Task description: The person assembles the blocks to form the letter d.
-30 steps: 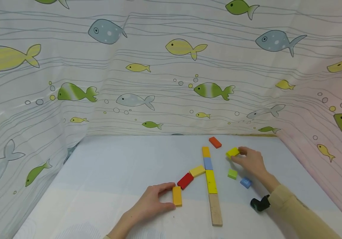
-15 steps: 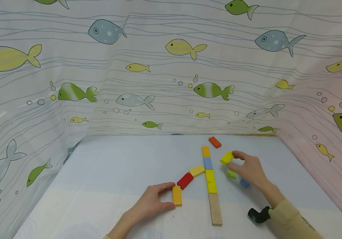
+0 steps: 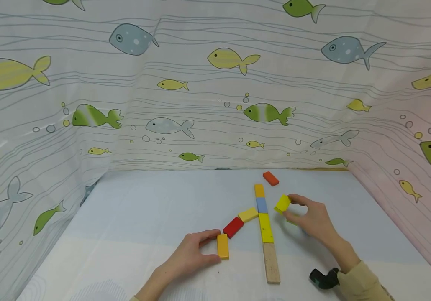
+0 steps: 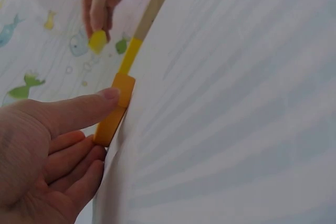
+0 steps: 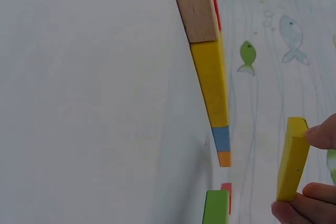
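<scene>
My left hand (image 3: 190,256) pinches an orange block (image 3: 223,247) lying on the table, thumb at its near end and fingers at its far end. Lifted above the table, a yellow block (image 3: 282,204) is pinched between the thumb and fingertips of my right hand (image 3: 315,219). From the orange block, a red block (image 3: 233,227) and a pale yellow block (image 3: 248,215) lead diagonally to a straight row. That row has an orange piece (image 3: 259,190), a blue piece (image 3: 262,205), a long yellow block (image 3: 266,228) and a plain wooden block (image 3: 271,263).
A red-orange block (image 3: 270,178) lies beyond the row's far end. The green block (image 5: 216,207) shows in the right wrist view; my right hand mostly covers it in the head view. A black device (image 3: 324,279) sits by my right sleeve. Fish-patterned cloth (image 3: 200,104) walls the table.
My right hand has carried the yellow block leftward and nearer, toward the row, turning it more upright. It now covers the small blue block and most of the green one. My left hand stays put.
</scene>
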### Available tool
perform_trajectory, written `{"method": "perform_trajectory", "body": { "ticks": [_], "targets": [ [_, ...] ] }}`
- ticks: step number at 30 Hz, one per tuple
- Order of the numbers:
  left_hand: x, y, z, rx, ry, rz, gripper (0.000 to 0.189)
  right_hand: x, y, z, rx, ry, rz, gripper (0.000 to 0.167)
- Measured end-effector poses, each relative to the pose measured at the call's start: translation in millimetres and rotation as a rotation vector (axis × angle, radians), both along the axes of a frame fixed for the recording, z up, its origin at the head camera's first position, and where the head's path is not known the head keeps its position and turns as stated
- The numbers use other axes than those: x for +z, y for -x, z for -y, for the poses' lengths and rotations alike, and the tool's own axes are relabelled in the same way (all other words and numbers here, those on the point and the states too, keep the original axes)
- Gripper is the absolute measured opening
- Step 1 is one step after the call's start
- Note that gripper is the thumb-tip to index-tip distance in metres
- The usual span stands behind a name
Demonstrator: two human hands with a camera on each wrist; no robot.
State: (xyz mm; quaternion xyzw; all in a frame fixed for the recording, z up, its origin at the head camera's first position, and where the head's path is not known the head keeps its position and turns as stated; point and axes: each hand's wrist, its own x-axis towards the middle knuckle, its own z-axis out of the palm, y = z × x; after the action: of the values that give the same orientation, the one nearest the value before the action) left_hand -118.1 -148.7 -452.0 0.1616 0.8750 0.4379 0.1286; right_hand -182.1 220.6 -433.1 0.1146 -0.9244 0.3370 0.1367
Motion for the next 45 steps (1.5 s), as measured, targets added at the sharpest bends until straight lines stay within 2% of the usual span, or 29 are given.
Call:
{"method": "perform_trajectory", "body": {
  "ticks": [7, 12, 23, 37, 45],
  "targets": [
    [-0.3, 0.5, 0.4, 0.009, 0.003, 0.016, 0.064, 4.6, -5.1, 4.8, 0.047, -0.019, -0.043, 0.051],
    [0.1, 0.8, 0.1, 0.007, 0.001, 0.015, 0.064, 10.8, -10.9, 11.4, 0.114, -0.010, -0.032, 0.052],
    [0.5, 0.6, 0.5, -0.002, 0.010, 0.012, 0.064, 14.0, -20.4, 21.5, 0.252, -0.008, -0.027, 0.052],
    [0.7, 1.4, 2.5, -0.018, -0.026, 0.015, 0.066, 17.1, -25.8, 29.6, 0.371, 0.008, 0.000, 0.051],
    [2.7, 1.6, 2.4, -0.014, -0.047, 0.027, 0.066, 13.1, -26.1, 33.9, 0.428, 0.011, -0.015, 0.051]
  ]
}}
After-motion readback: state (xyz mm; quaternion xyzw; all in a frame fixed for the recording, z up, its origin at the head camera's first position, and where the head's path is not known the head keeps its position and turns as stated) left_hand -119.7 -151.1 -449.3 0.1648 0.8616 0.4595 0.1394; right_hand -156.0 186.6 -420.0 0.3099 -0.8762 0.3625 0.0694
